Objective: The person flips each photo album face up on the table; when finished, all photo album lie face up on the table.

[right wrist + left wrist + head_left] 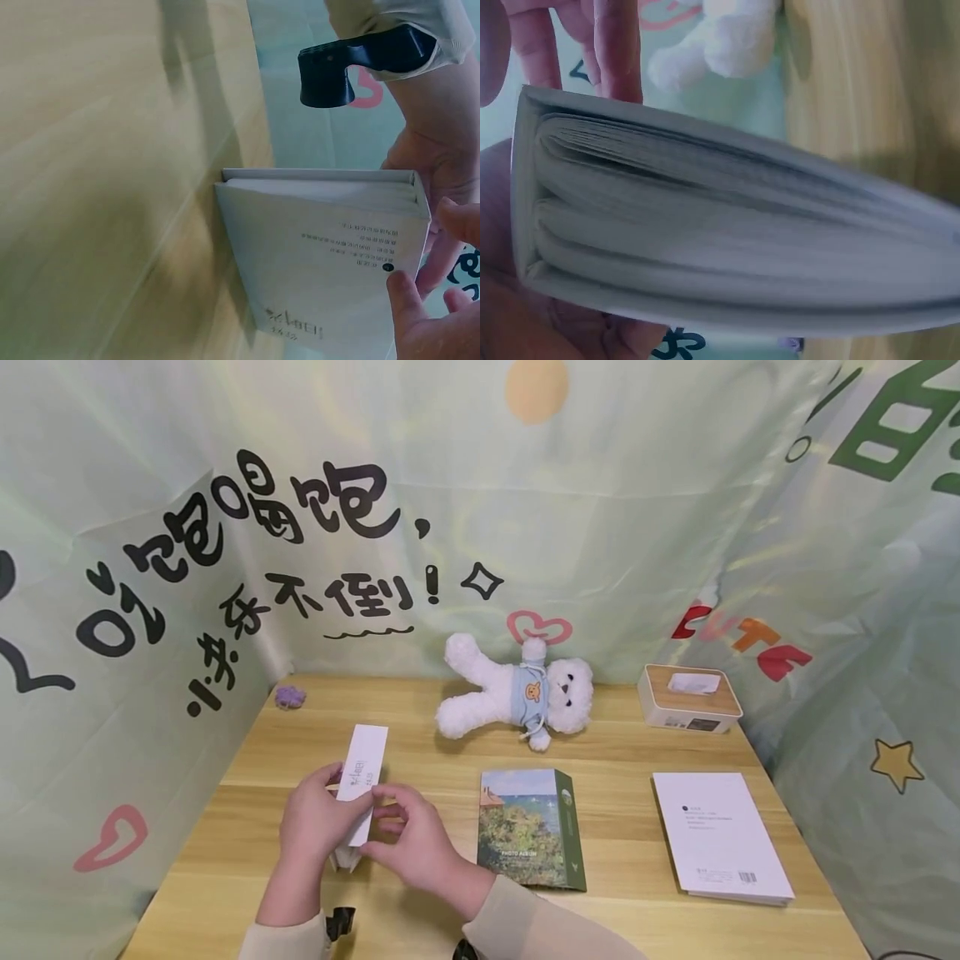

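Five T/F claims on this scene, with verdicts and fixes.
1. The left hand and right hand touch the spine-up white hardcover book. True.
2. The blue-and-green painted photo album lies under that book. False: it lies apart, to the right.
3. The white plush bear in a blue top sits upright. False: it lies down.
4. The brown-topped white tissue box stands right of the bear. True.
5. A fuzzy purple object lies left of the bear. True.

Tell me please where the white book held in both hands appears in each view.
Head: white book left of centre, below the middle, spine facing the camera.
Left wrist: white book across the middle and lower part, reaching the right edge.
Right wrist: white book in the lower half, right of centre, one cover visible.
Shared landmark: wooden tabletop.
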The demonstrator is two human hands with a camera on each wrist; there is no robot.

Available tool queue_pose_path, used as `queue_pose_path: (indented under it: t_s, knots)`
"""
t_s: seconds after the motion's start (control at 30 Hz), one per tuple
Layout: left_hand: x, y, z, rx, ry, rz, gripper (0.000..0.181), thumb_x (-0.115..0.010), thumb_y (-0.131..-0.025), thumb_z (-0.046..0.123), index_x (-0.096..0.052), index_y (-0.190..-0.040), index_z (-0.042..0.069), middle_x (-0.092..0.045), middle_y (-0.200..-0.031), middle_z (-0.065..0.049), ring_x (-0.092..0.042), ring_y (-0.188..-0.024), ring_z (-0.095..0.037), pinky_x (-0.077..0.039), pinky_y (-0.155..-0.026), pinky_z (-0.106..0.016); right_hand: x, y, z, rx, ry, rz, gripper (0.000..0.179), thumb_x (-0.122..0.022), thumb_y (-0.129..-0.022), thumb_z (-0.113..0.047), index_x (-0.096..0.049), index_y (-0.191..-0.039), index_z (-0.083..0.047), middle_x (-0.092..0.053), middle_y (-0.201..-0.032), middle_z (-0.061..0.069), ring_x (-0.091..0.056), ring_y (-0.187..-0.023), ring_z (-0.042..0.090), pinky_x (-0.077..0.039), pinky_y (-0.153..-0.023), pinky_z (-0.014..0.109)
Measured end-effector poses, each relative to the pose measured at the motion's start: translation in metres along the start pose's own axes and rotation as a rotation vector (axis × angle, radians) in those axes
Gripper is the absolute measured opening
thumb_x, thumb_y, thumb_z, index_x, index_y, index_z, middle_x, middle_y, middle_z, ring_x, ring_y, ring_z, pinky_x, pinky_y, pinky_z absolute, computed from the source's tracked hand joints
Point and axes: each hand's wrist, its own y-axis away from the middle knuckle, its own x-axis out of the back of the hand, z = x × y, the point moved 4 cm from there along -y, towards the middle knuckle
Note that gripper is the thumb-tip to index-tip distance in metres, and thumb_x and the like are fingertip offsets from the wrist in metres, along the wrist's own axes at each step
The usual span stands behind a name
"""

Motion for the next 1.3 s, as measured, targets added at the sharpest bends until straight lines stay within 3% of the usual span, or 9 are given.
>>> queue_pose_path:
  t_s: [0.2,0.37,0.43,0.7,0.83,1.03,1.3]
  knots:
    - [0.0,-0.003,-0.001,-0.007,-0.055,-0.026,0.08,-0.088,-0.078,0.037,-0.062,-0.141,-0.004,-0.072,-0.121,-0.024,-0.066,-0.088,-0.029,-0.048,-0.064,-0.034,-0.001,-0.001,0.004,0.015,-0.033,-0.01,0.059,-0.079,-0.083,0.016,-0.059,-0.137,0.003,-0.06,-0.138,0.012,-0.066,-0.119,0.023,-0.055,-0.105,0.037]
    - [0.002,-0.003,0.0,0.003,-0.06,-0.029,0.079,-0.087,-0.078,0.036,-0.061,-0.141,-0.004,-0.071,-0.123,-0.024,-0.066,-0.09,-0.03,-0.048,-0.065,-0.034,-0.002,-0.003,0.007,0.012,-0.065,-0.017,0.058,-0.077,-0.086,0.015,-0.057,-0.139,0.004,-0.059,-0.14,0.014,-0.066,-0.119,0.022,-0.053,-0.107,0.046]
    - [0.003,-0.002,-0.001,0.012,-0.058,-0.026,0.079,-0.086,-0.078,0.036,-0.061,-0.141,-0.004,-0.071,-0.124,-0.024,-0.066,-0.092,-0.03,-0.048,-0.066,-0.034,-0.002,-0.004,0.011,-0.013,-0.082,-0.014,0.057,-0.077,-0.087,0.012,-0.057,-0.14,0.004,-0.06,-0.14,0.013,-0.066,-0.118,0.022,-0.055,-0.105,0.043]
    - [0.001,-0.005,0.0,0.043,0.028,-0.032,0.077,-0.086,-0.083,0.031,-0.058,-0.143,-0.007,-0.067,-0.128,-0.028,-0.067,-0.097,-0.034,-0.058,-0.067,-0.034,0.002,-0.007,0.04,-0.148,-0.062,0.027,0.049,-0.079,-0.095,-0.006,-0.061,-0.14,0.002,-0.062,-0.139,0.014,-0.069,-0.112,0.03,-0.06,-0.084,0.025]
    - [0.0,-0.008,-0.003,0.036,0.082,-0.039,0.077,-0.088,-0.083,0.03,-0.057,-0.143,-0.009,-0.065,-0.129,-0.03,-0.068,-0.097,-0.035,-0.06,-0.068,-0.036,0.003,-0.01,0.047,-0.154,-0.02,0.009,0.051,-0.079,-0.096,-0.011,-0.061,-0.142,0.002,-0.062,-0.141,0.017,-0.07,-0.111,0.026,-0.06,-0.084,0.025]
    - [-0.002,-0.011,-0.014,0.059,0.238,-0.058,0.077,-0.088,-0.085,0.025,-0.054,-0.143,-0.011,-0.064,-0.128,-0.033,-0.071,-0.094,-0.034,-0.064,-0.068,-0.036,0.006,-0.012,0.05,-0.144,0.021,-0.019,0.053,-0.079,-0.096,-0.011,-0.06,-0.144,0.0,-0.06,-0.146,0.017,-0.07,-0.112,0.029,-0.06,-0.085,0.025]
    - [0.002,-0.013,-0.018,0.064,0.264,-0.064,0.079,-0.088,-0.086,0.024,-0.05,-0.146,-0.013,-0.061,-0.131,-0.035,-0.072,-0.091,-0.032,-0.064,-0.067,-0.036,0.006,-0.01,0.056,-0.168,0.086,-0.034,0.059,-0.081,-0.095,-0.014,-0.058,-0.149,-0.006,-0.06,-0.146,0.018,-0.069,-0.11,0.03,-0.06,-0.085,0.026]
